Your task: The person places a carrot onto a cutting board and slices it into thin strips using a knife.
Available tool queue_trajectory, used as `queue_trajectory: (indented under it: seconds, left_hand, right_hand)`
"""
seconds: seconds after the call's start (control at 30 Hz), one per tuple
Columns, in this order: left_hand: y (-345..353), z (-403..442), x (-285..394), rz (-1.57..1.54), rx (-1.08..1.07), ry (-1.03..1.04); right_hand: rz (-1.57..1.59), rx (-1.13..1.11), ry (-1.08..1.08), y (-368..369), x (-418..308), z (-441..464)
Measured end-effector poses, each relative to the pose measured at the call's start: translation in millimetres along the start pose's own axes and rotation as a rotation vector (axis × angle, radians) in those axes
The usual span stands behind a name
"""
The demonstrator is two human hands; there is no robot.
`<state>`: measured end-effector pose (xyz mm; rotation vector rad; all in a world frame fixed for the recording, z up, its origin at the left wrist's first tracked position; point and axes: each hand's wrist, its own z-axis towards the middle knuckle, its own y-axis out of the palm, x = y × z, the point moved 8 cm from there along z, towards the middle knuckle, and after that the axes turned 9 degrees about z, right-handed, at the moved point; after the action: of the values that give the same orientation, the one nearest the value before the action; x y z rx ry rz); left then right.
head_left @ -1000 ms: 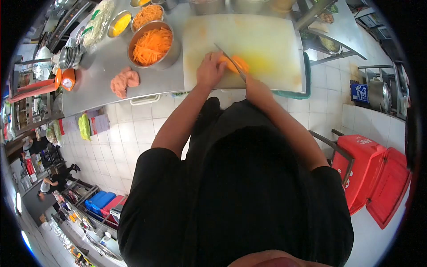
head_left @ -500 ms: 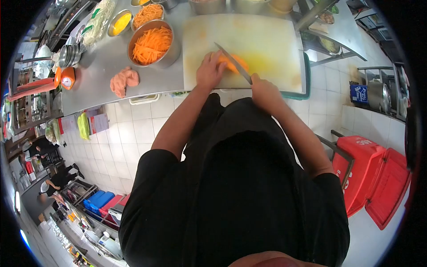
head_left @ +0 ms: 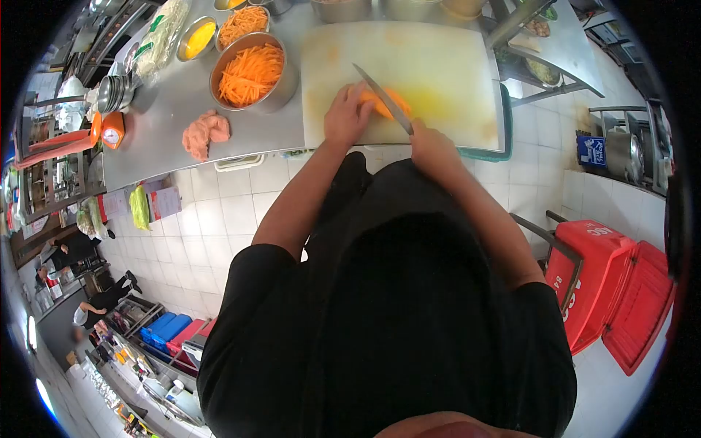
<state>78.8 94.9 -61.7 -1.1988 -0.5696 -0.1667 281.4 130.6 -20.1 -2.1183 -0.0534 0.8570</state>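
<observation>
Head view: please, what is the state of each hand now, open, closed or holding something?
Left hand: at the orange vegetable; whether its grip is closed cannot be told.
Right hand: closed, holding the knife.

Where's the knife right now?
In the head view, the knife is in the right hand, its blade slanting over the orange vegetable on the cutting board.

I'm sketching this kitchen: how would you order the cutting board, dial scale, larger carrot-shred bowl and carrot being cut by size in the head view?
1. cutting board
2. carrot-shred bowl
3. dial scale and carrot: unsure; the carrot is partly covered.
</observation>
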Motion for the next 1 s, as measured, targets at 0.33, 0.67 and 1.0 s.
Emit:
queue_trajectory:
  seconds: [0.33,0.67,1.0]
  left_hand:
    - [7,3,-4,0.029,-0.04,-0.024]
    - [3,0,-2,-0.007,-0.022,-0.02]
    - [4,0,-6,0.009,0.019,-0.01]
  right_hand:
    - [-0.05,-0.01,-0.019,-4,1,-1]
    - [0.005,-0.003,0.038,21,14,20]
    - [-0.055,0.008,-0.05,-8,-9,1]
